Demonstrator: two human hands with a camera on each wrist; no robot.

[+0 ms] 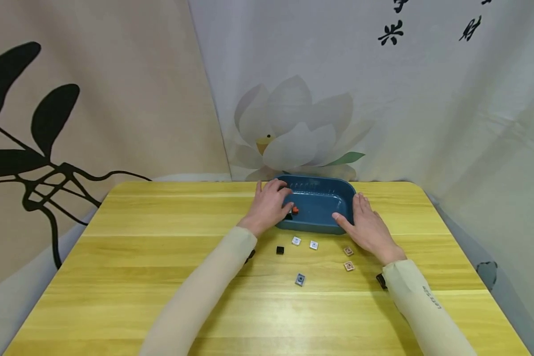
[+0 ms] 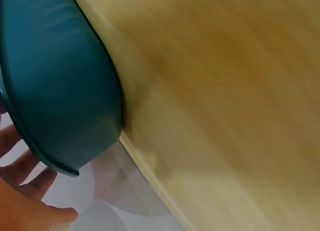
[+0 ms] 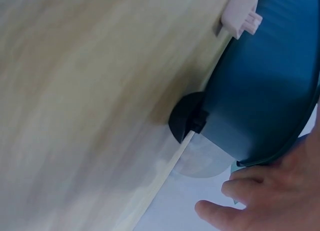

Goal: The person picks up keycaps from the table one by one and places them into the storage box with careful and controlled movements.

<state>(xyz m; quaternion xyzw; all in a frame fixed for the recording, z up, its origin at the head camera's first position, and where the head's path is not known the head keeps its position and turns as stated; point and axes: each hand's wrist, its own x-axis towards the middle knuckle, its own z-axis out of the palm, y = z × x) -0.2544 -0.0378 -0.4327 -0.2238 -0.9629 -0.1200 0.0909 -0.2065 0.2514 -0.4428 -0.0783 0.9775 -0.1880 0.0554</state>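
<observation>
A blue rectangular tray [image 1: 316, 228] sits at the back of the table. My left hand [image 1: 270, 205] lies over its left end, fingers spread and slightly bent at the rim. Near that thumb, a small red piece [image 1: 295, 210] and a black piece [image 1: 288, 216] show inside the tray, partly covered by the hand. At the right end rests my right hand [image 1: 372, 228], its fingers straight along the rim and thumb spread toward the near corner. The right wrist view shows a pink keycap-like piece [image 3: 239, 16] and a black rounded piece [image 3: 186, 116] beside the tray's outer wall.
In front of the tray lie small square pieces: a black one [image 1: 280, 250], two white ones [image 1: 296, 241], two pinkish ones [image 1: 348, 266] and a blue-grey one [image 1: 300, 280]. The wooden table [image 1: 160, 222] ends at a printed curtain [image 1: 160, 99] just behind the tray.
</observation>
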